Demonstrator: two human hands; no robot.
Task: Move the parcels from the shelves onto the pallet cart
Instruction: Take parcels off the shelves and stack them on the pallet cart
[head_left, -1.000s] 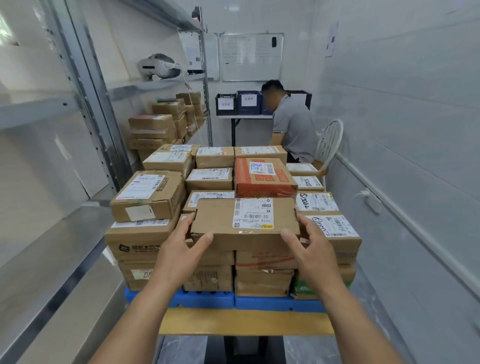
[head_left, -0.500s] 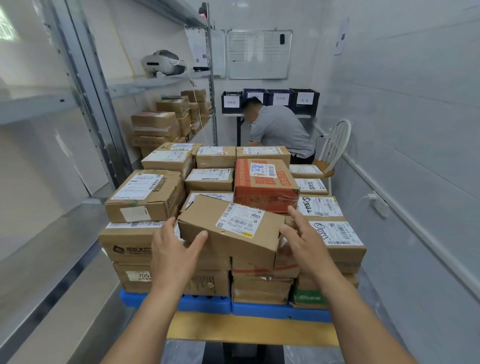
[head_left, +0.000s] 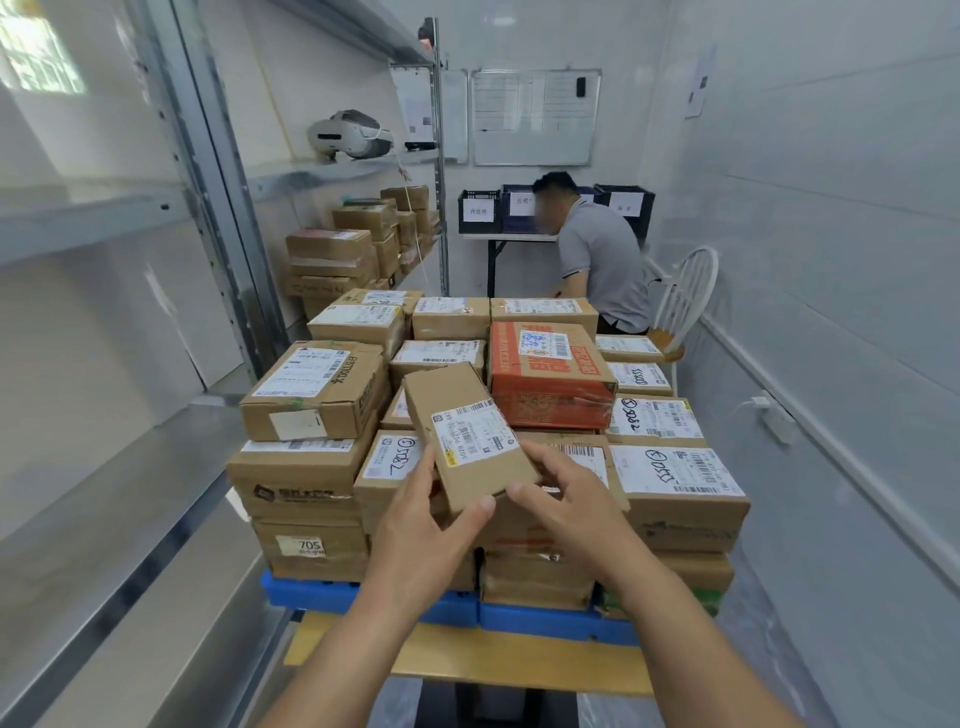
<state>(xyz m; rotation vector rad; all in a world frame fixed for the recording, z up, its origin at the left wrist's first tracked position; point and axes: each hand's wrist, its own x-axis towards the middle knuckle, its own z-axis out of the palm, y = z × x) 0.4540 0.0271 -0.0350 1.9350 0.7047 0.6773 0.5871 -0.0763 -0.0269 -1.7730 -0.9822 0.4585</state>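
Observation:
A flat brown cardboard parcel (head_left: 467, 431) with a white barcode label lies turned lengthways over the stack, its near end in both hands. My left hand (head_left: 426, 525) grips its near left corner from below. My right hand (head_left: 566, 499) holds the near right edge with fingers curled under. The parcel rests over other parcels on the blue pallet cart (head_left: 550, 621), beside a red-orange box (head_left: 550, 374). More brown parcels (head_left: 332, 260) sit on the metal shelf at the back left.
Metal shelving (head_left: 218, 218) runs along the left, its near shelves bare. A white headset (head_left: 348, 132) lies on an upper shelf. A person in a grey shirt (head_left: 602, 260) sits at a table by a white chair (head_left: 685, 296). A white wall closes the right side.
The parcel has been rotated from crosswise to lengthways over the stack. Both hands moved in closer together at its near end. The view came nearer to the cart.

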